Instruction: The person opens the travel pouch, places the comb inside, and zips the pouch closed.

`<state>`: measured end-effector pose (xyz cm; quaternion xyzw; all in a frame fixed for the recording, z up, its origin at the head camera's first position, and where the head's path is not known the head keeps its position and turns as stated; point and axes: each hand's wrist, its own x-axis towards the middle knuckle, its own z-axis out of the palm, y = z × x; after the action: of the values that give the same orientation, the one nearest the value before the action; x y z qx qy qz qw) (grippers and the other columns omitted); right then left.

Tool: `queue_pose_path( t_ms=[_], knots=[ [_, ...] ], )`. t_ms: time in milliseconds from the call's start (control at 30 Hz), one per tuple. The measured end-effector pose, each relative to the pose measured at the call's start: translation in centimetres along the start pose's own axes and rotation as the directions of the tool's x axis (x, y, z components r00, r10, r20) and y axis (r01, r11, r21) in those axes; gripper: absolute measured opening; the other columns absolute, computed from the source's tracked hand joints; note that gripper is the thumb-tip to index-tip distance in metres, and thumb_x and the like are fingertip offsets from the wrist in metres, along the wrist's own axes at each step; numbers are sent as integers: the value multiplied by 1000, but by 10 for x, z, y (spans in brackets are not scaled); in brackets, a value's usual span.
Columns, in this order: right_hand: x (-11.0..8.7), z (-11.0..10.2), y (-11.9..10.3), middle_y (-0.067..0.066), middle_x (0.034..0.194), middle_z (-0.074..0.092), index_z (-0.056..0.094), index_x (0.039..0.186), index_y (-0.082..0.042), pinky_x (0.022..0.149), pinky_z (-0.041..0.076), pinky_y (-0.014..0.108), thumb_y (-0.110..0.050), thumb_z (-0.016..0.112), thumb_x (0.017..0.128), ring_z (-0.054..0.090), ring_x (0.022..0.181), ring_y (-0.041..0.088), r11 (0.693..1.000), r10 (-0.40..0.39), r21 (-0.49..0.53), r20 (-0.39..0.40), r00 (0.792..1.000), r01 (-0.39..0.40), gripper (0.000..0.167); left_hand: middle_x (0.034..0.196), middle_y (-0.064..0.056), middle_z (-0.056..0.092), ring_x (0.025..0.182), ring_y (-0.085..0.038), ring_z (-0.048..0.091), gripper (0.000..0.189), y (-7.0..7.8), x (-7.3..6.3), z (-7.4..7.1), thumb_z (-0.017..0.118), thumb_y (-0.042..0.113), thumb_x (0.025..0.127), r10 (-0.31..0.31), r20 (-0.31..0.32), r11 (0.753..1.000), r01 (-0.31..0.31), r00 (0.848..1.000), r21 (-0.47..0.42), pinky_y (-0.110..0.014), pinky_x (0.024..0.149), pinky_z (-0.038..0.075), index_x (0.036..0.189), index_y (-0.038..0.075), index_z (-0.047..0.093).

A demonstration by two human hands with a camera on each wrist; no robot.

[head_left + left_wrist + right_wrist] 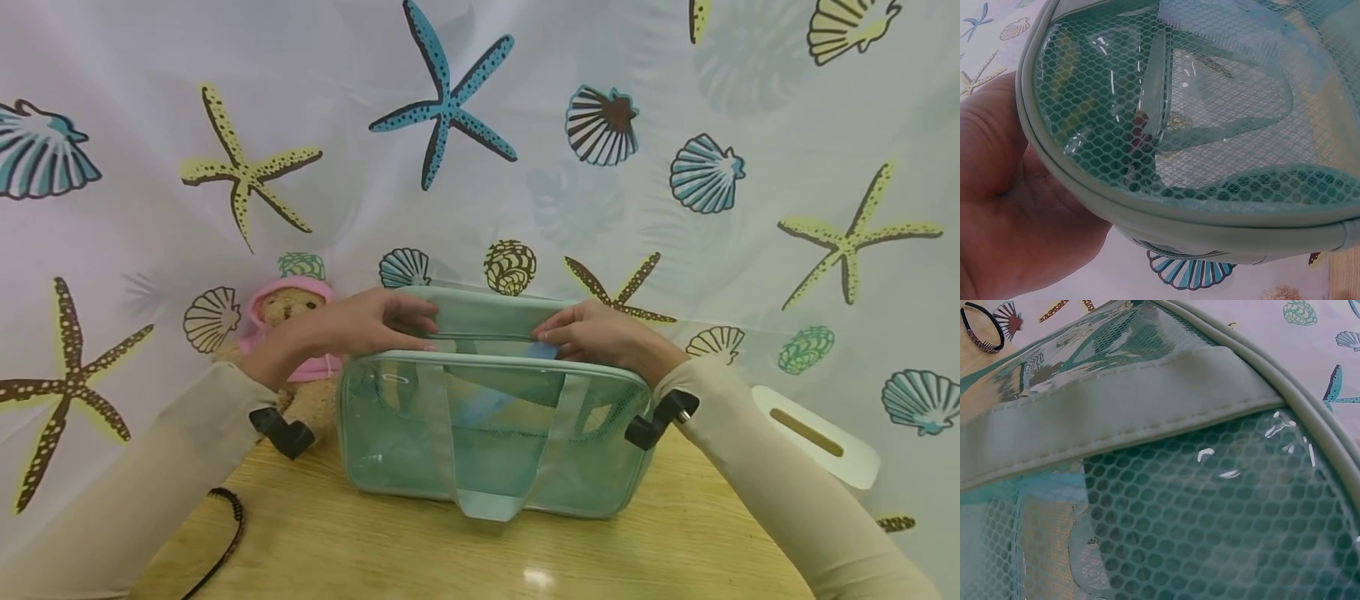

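A clear mint-green zip bag [495,433] with mesh panels stands upright on the table, its top gaping. At the left of the opening my left hand [367,321] reaches over, its thumb near the front rim and its fingers towards the back panel, with a gap between them. In the left wrist view this hand [1016,187] lies beside the bag's piped edge. My right hand [600,333] pinches the back rim between thumb and fingertips. A pale blue piece [483,406] shows through the clear front. In the right wrist view the strap [1116,412] crosses the mesh, and the hand is hidden.
Behind my left forearm sits a teddy bear [296,308] in a pink hood. A dark beaded headband [232,533] lies at the table's left front. To the right is a white slotted object [817,437]. A shell-and-starfish curtain [510,208] hangs behind.
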<state>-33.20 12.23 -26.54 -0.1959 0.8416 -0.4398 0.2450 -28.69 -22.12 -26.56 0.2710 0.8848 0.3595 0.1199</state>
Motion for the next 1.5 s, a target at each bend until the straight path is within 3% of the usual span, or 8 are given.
queue_pose_path(
  t_ms=[133, 333, 700, 1167, 1267, 1333, 1400, 1500],
  knots=[
    [0, 0, -1, 16, 156, 49, 63, 135, 2, 115, 46, 47, -18, 55, 107, 54, 140, 41, 999, 3, -34, -1, 1000, -3, 35, 148, -18, 58, 142, -37, 53, 68, 0, 0, -1, 71, 24, 99, 3, 0, 1000, -3, 1000, 2, -53, 116, 44, 154, -3, 41],
    [1, 0, -1, 18, 153, 53, 61, 136, 4, 117, 45, 45, -14, 52, 107, 54, 141, 37, 997, -14, -80, 14, 1000, 15, 35, 149, -19, 58, 143, -37, 52, 69, 1, 1, -2, 70, 24, 99, 5, 1, 1000, -5, 1000, 4, -53, 116, 44, 154, -3, 40],
    [0, 1, 2, 10, 140, 66, 68, 133, -11, 110, 50, 47, -21, 59, 105, 61, 132, 29, 951, -50, -305, -3, 999, 46, 31, 149, -18, 58, 143, -36, 52, 68, 1, 0, -2, 70, 25, 99, -1, 2, 1000, 1, 1000, 1, -53, 116, 44, 154, -2, 41],
    [-8, -4, 1, 9, 138, 67, 68, 131, -12, 106, 52, 45, -28, 59, 105, 63, 127, 26, 943, -53, -328, 18, 998, 56, 32, 148, -19, 58, 142, -37, 52, 68, -1, -1, 1, 70, 27, 99, 11, -7, 1000, -11, 1000, -2, -53, 115, 44, 153, -2, 42],
    [-12, -7, -1, 10, 138, 66, 67, 133, -11, 106, 53, 44, -27, 59, 105, 64, 127, 26, 955, -49, -291, 32, 998, 57, 33, 143, -16, 63, 138, -35, 57, 65, 0, -2, 3, 70, 30, 99, 17, -55, 1000, -16, 998, 24, -52, 113, 48, 151, 0, 46],
    [-13, -8, -4, 11, 138, 67, 66, 134, -10, 107, 53, 45, -26, 60, 105, 64, 128, 28, 964, -52, -258, 42, 998, 61, 34, 135, -14, 69, 129, -32, 65, 57, 0, -3, 6, 71, 30, 98, 33, -146, 998, -24, 989, 63, -50, 107, 53, 146, 3, 54],
    [-15, -8, -8, 11, 138, 67, 65, 134, -9, 109, 52, 46, -25, 60, 105, 63, 130, 29, 972, -52, -227, 49, 997, 62, 34, 124, -10, 75, 117, -28, 72, 45, 1, -6, 10, 71, 30, 98, 71, -270, 992, -40, 960, 120, -47, 98, 58, 137, 8, 65],
    [-17, -7, -16, 10, 137, 68, 64, 135, -10, 111, 51, 47, -27, 60, 105, 63, 132, 29, 979, -46, -198, 55, 997, 56, 35, 107, -4, 79, 98, -19, 74, 27, 1, -12, 17, 69, 29, 100, 170, -454, 974, -80, 875, 211, -40, 87, 62, 121, 14, 76]
  ],
)
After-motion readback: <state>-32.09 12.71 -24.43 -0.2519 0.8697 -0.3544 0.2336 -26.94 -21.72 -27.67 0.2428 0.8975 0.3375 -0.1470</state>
